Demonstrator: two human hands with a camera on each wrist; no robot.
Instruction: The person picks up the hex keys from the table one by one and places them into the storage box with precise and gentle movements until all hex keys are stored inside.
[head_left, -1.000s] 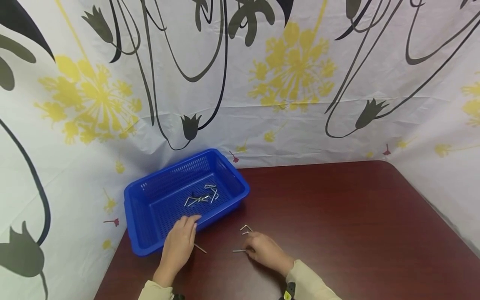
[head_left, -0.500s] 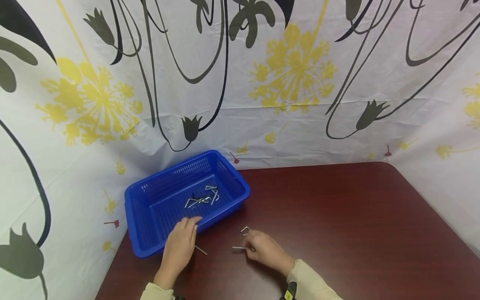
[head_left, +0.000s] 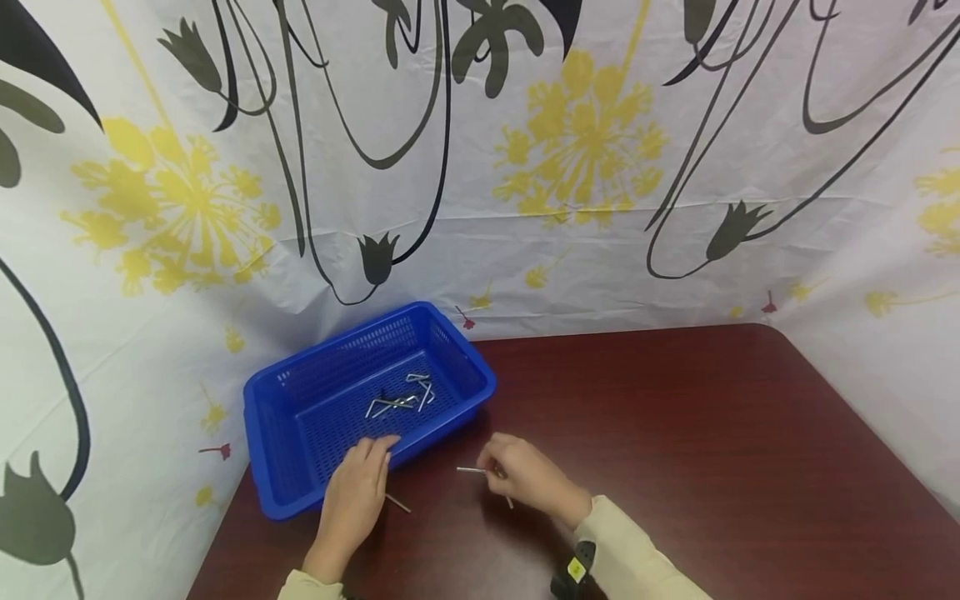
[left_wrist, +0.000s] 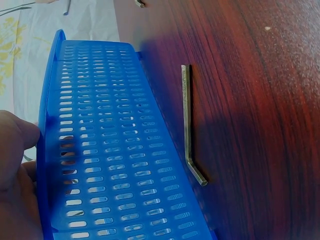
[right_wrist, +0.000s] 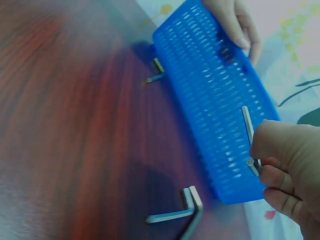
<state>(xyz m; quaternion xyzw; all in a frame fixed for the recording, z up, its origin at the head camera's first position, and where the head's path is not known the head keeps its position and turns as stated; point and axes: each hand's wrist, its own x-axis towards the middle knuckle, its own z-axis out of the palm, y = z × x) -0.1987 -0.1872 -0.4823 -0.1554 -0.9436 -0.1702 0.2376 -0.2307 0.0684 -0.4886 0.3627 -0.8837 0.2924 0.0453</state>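
My right hand (head_left: pixel 532 479) pinches a hex key (right_wrist: pixel 247 125) above the table, off the basket's near side. Its shaft sticks out leftward in the head view. A metal end (head_left: pixel 510 502) shows under that hand; I cannot tell which key it belongs to. Bent hex keys (right_wrist: pixel 172 216) lie on the table below it in the right wrist view. My left hand (head_left: pixel 356 496) grips the near rim of the blue basket (left_wrist: pixel 110 100), fingers over the edge and partly hidden. Another hex key (left_wrist: pixel 186 115) lies on the table beside the basket wall. Several hex keys (head_left: pixel 401 402) lie inside the basket.
The reddish-brown table (head_left: pixel 645 433) reaches right and back to a rounded corner. A white cloth (head_left: pixel 585 275) with flower prints hangs behind and at both sides, close to the basket's back. A dark wrist device (head_left: pixel 573 571) sits by the right sleeve.
My right hand has risen slightly, moving away from me with the hex key toward the basket, and now covers the loose keys seen earlier. My left hand keeps its place on the rim.
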